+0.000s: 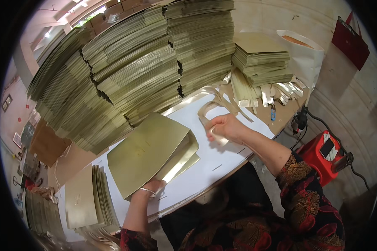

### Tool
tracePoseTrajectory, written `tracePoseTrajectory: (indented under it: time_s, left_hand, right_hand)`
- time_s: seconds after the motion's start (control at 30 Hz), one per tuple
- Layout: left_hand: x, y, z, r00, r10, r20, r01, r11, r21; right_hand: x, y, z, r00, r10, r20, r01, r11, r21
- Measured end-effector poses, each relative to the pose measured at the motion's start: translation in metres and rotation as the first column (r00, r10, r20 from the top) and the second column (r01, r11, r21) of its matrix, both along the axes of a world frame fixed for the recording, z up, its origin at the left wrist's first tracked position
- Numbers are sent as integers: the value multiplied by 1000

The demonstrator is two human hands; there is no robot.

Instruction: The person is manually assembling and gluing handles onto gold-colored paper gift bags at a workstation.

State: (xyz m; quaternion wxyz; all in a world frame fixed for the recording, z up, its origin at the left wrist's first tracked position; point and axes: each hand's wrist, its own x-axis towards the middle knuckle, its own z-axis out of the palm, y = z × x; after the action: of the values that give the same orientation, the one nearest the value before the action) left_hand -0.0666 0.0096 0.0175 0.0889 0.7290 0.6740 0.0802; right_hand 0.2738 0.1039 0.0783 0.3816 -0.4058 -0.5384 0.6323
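A gold paper bag (147,147) with faint printed characters is tilted above the white sheet (204,175) on the table, its side opening facing right. My left hand (154,186), with a bracelet at the wrist, grips the bag's lower edge; some of its fingers are hidden. To the right, my right hand (223,128) is closed on a shiny gold ribbon strip (219,138). More loose ribbon (204,111) loops on the sheet just beyond that hand.
Tall stacks of flat gold bags (138,69) stand along the far side. A smaller stack (260,59), ribbon bundles (282,92) and a blue cutter (273,113) lie at the right. More gold bags (81,197) lie at near left. A red container (320,157) stands beside the table.
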Motion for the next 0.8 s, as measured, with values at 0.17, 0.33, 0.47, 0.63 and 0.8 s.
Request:
tracePoseTrajectory:
  time_s: [0.17,0.33,0.47,0.63,0.8]
  left_hand:
    - [-1,12,-1,920,290,264,-185,914,-361]
    - [-4,17,-1,759,412,505,-138,859,-492]
    - [-9,12,15,792,406,455,-143,849,-509]
    - [-7,5,30,633,493,597,-131,828,-546]
    - [-3,3,29,531,542,652,-187,825,-533]
  right_hand:
    - [-43,-55,-14,872,340,353,-416,894,167]
    - [-89,-99,-44,769,-156,620,-563,295,772]
    - [-122,-114,-55,869,-70,490,-447,312,838]
    - [-145,-119,-63,937,274,216,-261,962,-87]
    - [-148,-121,-65,977,146,-158,-201,883,-424]
